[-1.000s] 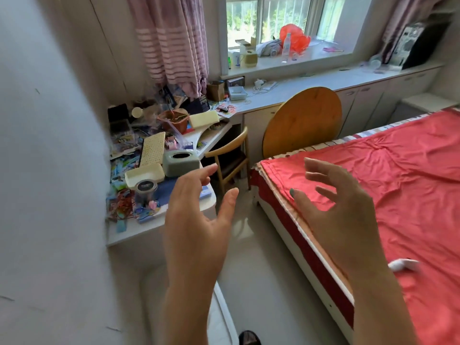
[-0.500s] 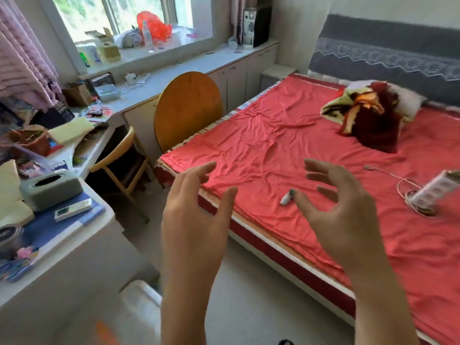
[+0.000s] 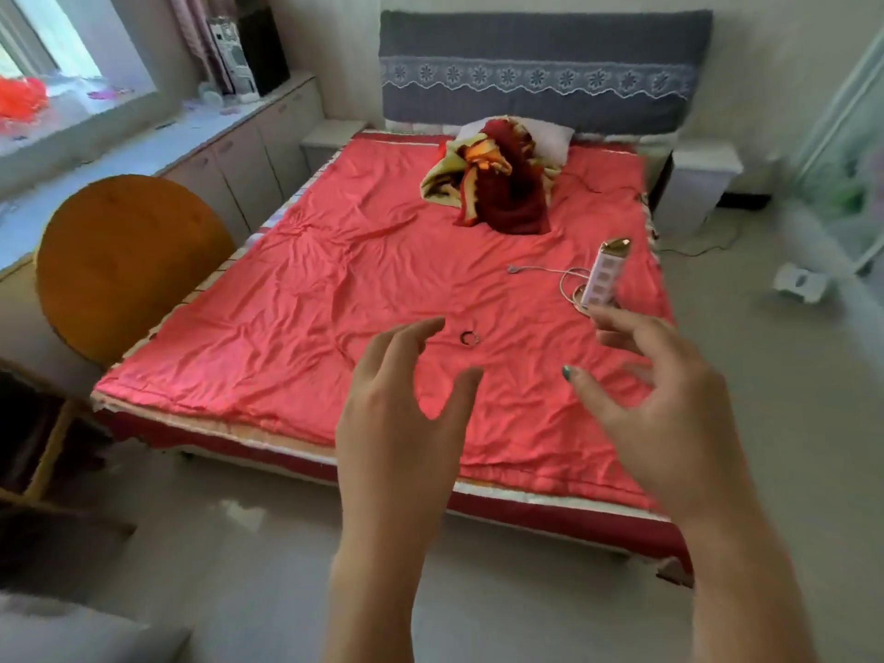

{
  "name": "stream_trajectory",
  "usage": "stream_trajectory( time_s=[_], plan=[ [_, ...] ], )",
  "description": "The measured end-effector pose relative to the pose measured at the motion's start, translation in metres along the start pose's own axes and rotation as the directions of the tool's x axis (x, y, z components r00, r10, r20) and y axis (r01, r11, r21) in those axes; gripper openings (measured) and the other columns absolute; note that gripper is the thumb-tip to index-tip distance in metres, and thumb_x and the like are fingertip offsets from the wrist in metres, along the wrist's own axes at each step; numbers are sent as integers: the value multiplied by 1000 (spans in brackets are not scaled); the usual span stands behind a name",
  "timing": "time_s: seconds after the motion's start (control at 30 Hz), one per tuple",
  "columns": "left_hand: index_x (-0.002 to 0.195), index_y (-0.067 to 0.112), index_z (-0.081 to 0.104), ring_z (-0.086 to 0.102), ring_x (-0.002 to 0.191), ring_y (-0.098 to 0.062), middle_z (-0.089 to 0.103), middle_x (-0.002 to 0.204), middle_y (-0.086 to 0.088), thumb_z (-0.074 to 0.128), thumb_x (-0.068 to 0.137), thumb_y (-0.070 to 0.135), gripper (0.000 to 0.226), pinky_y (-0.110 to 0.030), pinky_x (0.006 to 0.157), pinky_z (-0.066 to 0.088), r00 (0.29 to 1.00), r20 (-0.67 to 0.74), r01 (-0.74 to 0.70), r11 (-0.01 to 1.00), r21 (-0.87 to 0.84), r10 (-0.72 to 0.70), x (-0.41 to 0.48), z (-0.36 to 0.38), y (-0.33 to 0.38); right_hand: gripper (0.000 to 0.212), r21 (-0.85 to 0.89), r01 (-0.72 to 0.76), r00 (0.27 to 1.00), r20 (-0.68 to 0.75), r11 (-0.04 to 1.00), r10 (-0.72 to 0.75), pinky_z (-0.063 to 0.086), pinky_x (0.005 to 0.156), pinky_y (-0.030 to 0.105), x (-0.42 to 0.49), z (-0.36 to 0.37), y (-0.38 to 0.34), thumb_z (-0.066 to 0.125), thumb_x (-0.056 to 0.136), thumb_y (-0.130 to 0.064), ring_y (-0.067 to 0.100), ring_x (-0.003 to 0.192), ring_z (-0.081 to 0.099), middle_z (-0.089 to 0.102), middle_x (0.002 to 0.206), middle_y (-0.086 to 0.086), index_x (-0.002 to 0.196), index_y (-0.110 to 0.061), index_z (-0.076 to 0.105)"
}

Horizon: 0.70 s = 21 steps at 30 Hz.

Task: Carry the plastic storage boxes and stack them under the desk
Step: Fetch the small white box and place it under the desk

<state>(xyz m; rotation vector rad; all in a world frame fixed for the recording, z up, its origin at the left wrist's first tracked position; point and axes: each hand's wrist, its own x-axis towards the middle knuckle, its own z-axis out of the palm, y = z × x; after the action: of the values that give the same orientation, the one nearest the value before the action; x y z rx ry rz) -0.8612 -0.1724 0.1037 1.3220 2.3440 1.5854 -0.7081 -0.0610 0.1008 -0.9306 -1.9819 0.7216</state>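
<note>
we hold both bare hands up in front of us over the foot of the bed, palms facing each other, nothing between them. the left hand (image 3: 397,413) has its fingers (image 3: 406,337) spread and gently curled, thumb standing apart; the right hand (image 3: 665,413) is the same, its fingers (image 3: 617,323) apart and hooked, a green-painted nail on the thumb tip. neither hand touches anything.

the bed (image 3: 382,289) fills the middle of the view, covered in a smooth, shiny coral-red sheet with fine creases and a striped edge along its border. near the head lies a crumpled blanket (image 3: 497,184) in dark red, yellow and orange, bunched into a soft heap against a white pillow. behind it stands a padded grey headboard (image 3: 545,45) with a band of white lace flowers. on the right part of the sheet sits a white, boxy tower power strip (image 3: 605,275) with a gold cap, its thin cord looping beside it, and a small dark ring (image 3: 469,338) lies just beyond our left fingers.

a round wooden board (image 3: 124,260), flat and orange-brown, leans upright at the bed's left side. the floor (image 3: 239,567) is pale and glossy. at the bottom left corner a blurred, pale translucent shape may be a plastic storage box (image 3: 62,634); we cannot tell for certain.
</note>
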Motion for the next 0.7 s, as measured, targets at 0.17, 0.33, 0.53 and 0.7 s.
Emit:
stream_trajectory(
  time_s=[0.17,0.33,0.53,0.7],
  plan=[
    [120,32,58,56,111,-5,56,116,20,69,82,37,40,-29,89,47,987,146,-67,998,-3,67,1,96,56,50,-155,-115,993,12,981,118,45,95,23,19,-87,73,77,75,-25,-1,107,55,57,114,-15,121,-31,59],
    [118,36,57,56,108,-2,56,114,22,68,81,43,40,-20,77,37,920,368,-177,981,77,137,-9,198,108,51,-342,-244,949,109,907,296,39,85,20,15,-178,145,76,75,-35,1,107,54,53,116,-20,122,-36,57],
    [118,39,56,56,104,-2,57,113,23,69,78,46,42,-23,71,40,783,564,-320,947,3,262,-30,295,177,43,-422,-412,896,-29,807,442,40,83,21,-8,-274,196,76,75,-31,4,105,57,59,112,-15,115,-33,61],
    [120,38,55,57,106,-3,58,115,21,67,79,47,43,-24,74,41,642,661,-435,895,-104,389,-49,356,225,44,-409,-548,834,-205,730,512,32,78,14,-38,-332,218,75,76,-35,-3,104,53,52,105,-22,117,-37,60]
  ],
)
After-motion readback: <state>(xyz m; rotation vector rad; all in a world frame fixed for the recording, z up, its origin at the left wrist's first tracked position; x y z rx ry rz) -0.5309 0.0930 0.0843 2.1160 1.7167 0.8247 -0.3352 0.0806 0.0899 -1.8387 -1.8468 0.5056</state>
